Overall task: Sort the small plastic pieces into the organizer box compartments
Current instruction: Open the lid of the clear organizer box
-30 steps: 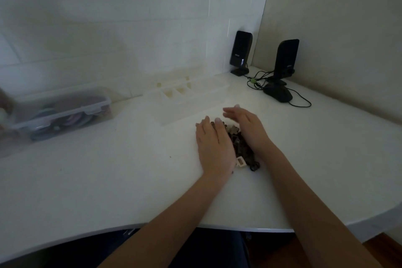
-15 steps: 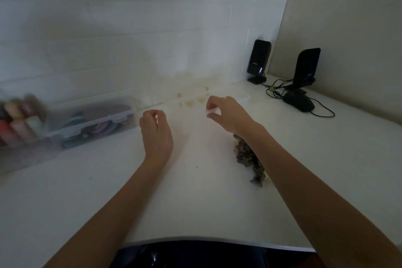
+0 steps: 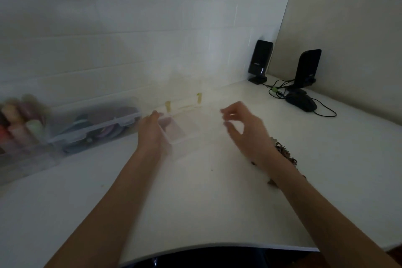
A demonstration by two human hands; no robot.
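The translucent organizer box [image 3: 188, 125] lies blurred on the white desk [image 3: 195, 202], with two yellowish clasps standing up at its far side. My left hand [image 3: 152, 131] grips the box's left end, and its fingertips show through the plastic. My right hand [image 3: 243, 128] hovers at the box's right end with thumb and fingers curled apart and nothing in them. Whether it touches the box is unclear. A dark pile of small plastic pieces [image 3: 285, 155] lies on the desk just right of my right wrist, partly hidden by the forearm.
A clear lidded container [image 3: 95, 124] with dark and coloured items stands at the left, with blurred coloured bottles [image 3: 19, 119] beside it. Two black speakers [image 3: 260, 61], a black mouse [image 3: 301, 101] and cables occupy the back right corner. The desk's curved front edge is near me.
Both hands left the pile of pieces and reached forward to the organizer box. My left hand took hold of its left end, and the box now sits closer and more to the left.
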